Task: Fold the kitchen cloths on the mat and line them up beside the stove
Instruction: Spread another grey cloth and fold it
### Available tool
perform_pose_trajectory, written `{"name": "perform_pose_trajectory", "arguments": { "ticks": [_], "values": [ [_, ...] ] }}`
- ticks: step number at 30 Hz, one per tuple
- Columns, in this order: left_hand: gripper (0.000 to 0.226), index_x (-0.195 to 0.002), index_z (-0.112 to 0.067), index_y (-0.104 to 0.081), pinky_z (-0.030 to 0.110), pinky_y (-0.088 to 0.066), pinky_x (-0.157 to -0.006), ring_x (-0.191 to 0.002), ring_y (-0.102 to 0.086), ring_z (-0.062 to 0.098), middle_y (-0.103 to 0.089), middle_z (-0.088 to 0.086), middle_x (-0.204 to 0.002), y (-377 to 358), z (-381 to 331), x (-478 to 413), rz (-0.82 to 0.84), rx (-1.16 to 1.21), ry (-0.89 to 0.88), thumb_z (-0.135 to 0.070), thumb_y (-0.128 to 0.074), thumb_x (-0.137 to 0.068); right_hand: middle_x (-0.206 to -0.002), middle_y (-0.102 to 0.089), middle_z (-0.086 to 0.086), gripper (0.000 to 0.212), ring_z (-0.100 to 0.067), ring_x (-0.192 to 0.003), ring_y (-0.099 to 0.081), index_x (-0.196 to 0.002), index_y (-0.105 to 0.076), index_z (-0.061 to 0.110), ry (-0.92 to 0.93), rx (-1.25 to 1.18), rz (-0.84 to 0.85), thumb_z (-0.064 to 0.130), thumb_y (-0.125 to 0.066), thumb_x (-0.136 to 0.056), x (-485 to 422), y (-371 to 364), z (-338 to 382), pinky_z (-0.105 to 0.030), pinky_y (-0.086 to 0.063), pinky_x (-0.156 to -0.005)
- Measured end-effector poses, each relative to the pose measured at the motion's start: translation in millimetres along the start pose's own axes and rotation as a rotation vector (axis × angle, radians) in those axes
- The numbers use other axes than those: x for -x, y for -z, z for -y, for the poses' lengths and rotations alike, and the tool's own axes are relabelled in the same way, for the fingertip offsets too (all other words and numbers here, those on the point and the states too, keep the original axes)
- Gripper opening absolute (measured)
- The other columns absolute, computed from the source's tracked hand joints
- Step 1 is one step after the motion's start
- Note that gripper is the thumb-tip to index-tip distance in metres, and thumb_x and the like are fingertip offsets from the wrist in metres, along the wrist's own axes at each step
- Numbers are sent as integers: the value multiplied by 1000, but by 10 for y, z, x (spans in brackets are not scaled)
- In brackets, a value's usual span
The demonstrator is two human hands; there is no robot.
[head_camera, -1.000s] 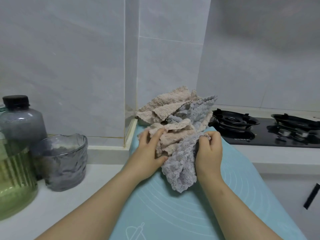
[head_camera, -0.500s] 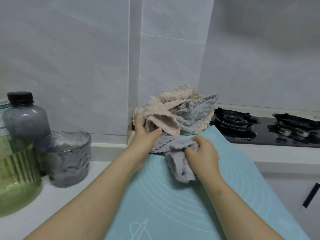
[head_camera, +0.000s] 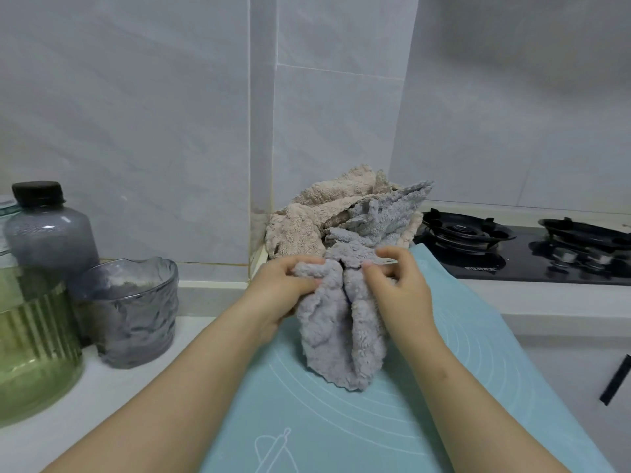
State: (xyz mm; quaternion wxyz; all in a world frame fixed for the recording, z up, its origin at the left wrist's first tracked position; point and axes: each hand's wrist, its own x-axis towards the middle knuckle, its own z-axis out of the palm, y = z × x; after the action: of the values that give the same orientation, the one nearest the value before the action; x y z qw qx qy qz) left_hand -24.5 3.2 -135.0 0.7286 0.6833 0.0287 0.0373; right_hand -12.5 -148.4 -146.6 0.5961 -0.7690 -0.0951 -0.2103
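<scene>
Compared with half a second ago, the grey cloth [head_camera: 341, 322] is now held up by its top edge between both hands, hanging bunched with its lower end resting on the teal mat [head_camera: 461, 387]; earlier it lay crumpled low under the right hand. The left hand [head_camera: 283, 288] has come off the beige cloth and is now closed on the grey cloth's upper left corner. The right hand [head_camera: 397, 285] is pinched on the upper right corner, thumb and forefinger clamped, remaining fingers loosely curled.

The pile of cloths [head_camera: 348, 220] is seen at the far end of the mat, against the wall corner and just beside the stove [head_camera: 512, 254]. In it, beige and grey layers are tangled; an exact count cannot be told.

Count: two hands, one cloth in the grip, one mat, two burners visible on the stove. On the desk [head_camera: 102, 404] to the left: one dark-capped bottle [head_camera: 47, 233], one grey glass cup [head_camera: 133, 308], one green ribbed jar [head_camera: 30, 349], all close together.
</scene>
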Motion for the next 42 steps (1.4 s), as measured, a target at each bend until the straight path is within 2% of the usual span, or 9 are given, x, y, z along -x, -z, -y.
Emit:
{"name": "perform_pose_trajectory", "arguments": {
  "ticks": [3, 6, 11, 16, 22, 28, 32, 36, 42],
  "values": [
    [27, -72, -20, -62, 29, -48, -66, -66, -58, 23, -63, 9, -76, 121, -53, -40, -267, -47, -89, 3, -52, -83, -72, -56, 8, 12, -15, -73, -54, -97, -54, 25, -101, 154, -178, 27, -56, -86, -56, 144, -1, -25, -40, -61],
    [15, -65, -17, -55, 29, -38, -62, -77, -56, 28, -58, 1, -68, 277, -78, -26, -447, -692, -259, -13, -53, -79, -79, -59, 4, 9, -25, -84, -53, -89, -55, 26, -245, 478, -142, 32, -52, -83, -81, 299, -34, -35, -40, -79],
    [29, -66, -18, -48, 27, -36, -56, -69, -52, 20, -54, 0, -67, 274, -10, 46, -119, -1164, -105, -42, -57, -80, -107, -60, 2, 27, -24, -106, -49, -100, -56, 33, -305, 866, 147, 44, -60, -75, -74, 273, -123, -38, -28, -87],
    [36, -116, -27, -47, 27, -42, -77, -96, -56, 17, -58, 0, -116, 196, 166, 20, 81, -1140, -206, -29, -62, -84, -147, -31, 1, 76, -29, -130, -34, -142, -21, 44, -122, 923, 271, 41, -63, -79, -96, 209, -179, -43, -31, -103],
    [15, -64, -24, -60, 24, -38, -56, -54, -48, 12, -59, -6, -66, 250, -56, 63, 51, -925, -209, -12, -59, -74, -98, -68, 2, 27, -24, -100, -57, -98, -65, 33, 4, 765, 214, 15, -61, -77, -133, 206, -149, -36, -46, -86],
    [45, -59, -22, -53, 27, -35, -60, -66, -51, 11, -55, -6, -66, 414, -205, 216, 104, -939, 26, -63, -60, -76, -63, -62, -2, 19, -14, -55, -59, -65, -60, 15, -351, -132, 232, 7, -63, -83, -78, 413, 122, -23, -47, -53],
    [39, -83, -21, -47, 27, -33, -60, -70, -46, 11, -52, -3, -81, 373, -89, 175, 127, -1136, -57, -54, -66, -76, -50, -55, 7, 27, -11, -53, -49, -58, -56, 17, -396, -90, 229, 11, -59, -84, -89, 457, 131, -26, -37, -55],
    [76, -142, -31, -23, 30, -41, -93, -122, -48, 21, -43, 0, -141, 271, 34, 133, 153, -1090, -85, -51, -63, -81, -57, -53, 2, 20, -12, -52, -43, -67, -58, 16, -193, 134, 114, 14, -60, -87, -118, 441, 57, -27, -34, -54],
    [24, -110, -33, -58, 33, -48, -84, -108, -55, 27, -61, 3, -117, 255, 102, 45, -4, -1190, -188, -34, -56, -87, -66, -59, -1, 9, -13, -62, -51, -83, -63, 24, 0, 457, 114, 33, -65, -84, -144, 442, -13, -25, -35, -54]
  ]
}}
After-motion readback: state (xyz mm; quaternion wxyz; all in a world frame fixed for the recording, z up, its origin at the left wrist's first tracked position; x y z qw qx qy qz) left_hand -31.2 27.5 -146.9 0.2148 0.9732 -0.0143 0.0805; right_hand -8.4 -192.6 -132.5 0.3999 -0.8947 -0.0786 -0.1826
